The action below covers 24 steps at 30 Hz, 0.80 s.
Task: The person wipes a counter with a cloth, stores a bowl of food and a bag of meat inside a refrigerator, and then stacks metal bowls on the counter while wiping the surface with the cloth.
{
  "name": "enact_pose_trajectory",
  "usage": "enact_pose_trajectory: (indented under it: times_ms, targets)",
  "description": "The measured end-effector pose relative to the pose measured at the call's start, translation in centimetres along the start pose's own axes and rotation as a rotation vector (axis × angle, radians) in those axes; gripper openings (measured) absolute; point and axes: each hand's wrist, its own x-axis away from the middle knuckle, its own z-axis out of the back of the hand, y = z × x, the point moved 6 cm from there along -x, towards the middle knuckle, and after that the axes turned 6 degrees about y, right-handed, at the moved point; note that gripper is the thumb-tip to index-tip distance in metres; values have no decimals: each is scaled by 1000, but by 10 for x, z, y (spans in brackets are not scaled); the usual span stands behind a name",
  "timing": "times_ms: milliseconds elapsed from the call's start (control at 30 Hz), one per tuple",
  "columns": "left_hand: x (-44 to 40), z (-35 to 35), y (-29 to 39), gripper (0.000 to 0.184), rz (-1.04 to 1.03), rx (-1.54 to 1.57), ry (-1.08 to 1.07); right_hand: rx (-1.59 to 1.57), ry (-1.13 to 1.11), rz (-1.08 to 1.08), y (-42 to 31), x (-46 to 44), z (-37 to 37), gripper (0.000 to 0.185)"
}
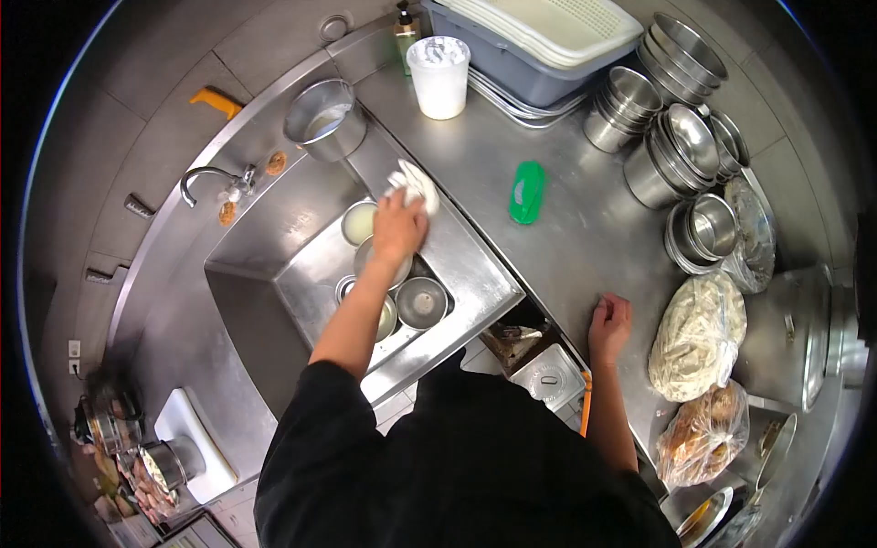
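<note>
My left hand (400,225) reaches over the sink's right rim, its fingers on a bunched white cloth (417,186). Beneath and beside this hand, several round metal bowls stand in the sink (311,265); one bowl (359,223) holds pale cloudy liquid, and another (422,303) sits nearer to me. My right hand (610,321) rests on the steel counter (512,247) with its fingers curled; whether anything is under them is hidden. A green packet (527,193) lies on the counter between the hands, farther back.
A metal pot (326,119) stands behind the sink near the faucet (215,178). At the back are a white tub (438,78), a soap bottle (406,36) and a grey bin (512,68). Stacked steel pots (650,169) and bagged food (699,336) line the right. A white board (195,443) is lower left.
</note>
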Motion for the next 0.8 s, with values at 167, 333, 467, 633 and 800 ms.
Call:
enact_pose_trajectory:
  times_ms: [167, 333, 467, 633, 800]
  targets:
    - [46, 17, 58, 21, -128, 295, -77, -42, 26, -5, -2, -4, -10, 14]
    - [22, 45, 95, 25, -7, 639, -93, -210, 147, -69, 6, 9, 27, 14]
    - [-43, 62, 115, 39, -108, 643, -26, -136, 177, -128, 16, 32, 46, 14]
    - [-162, 66, 76, 61, 29, 363, 308, 15, 186, -83, 24, 41, 45, 16]
    - [-241, 37, 36, 46, 35, -32, 279, 36, 186, -150, 31, 37, 41, 17]
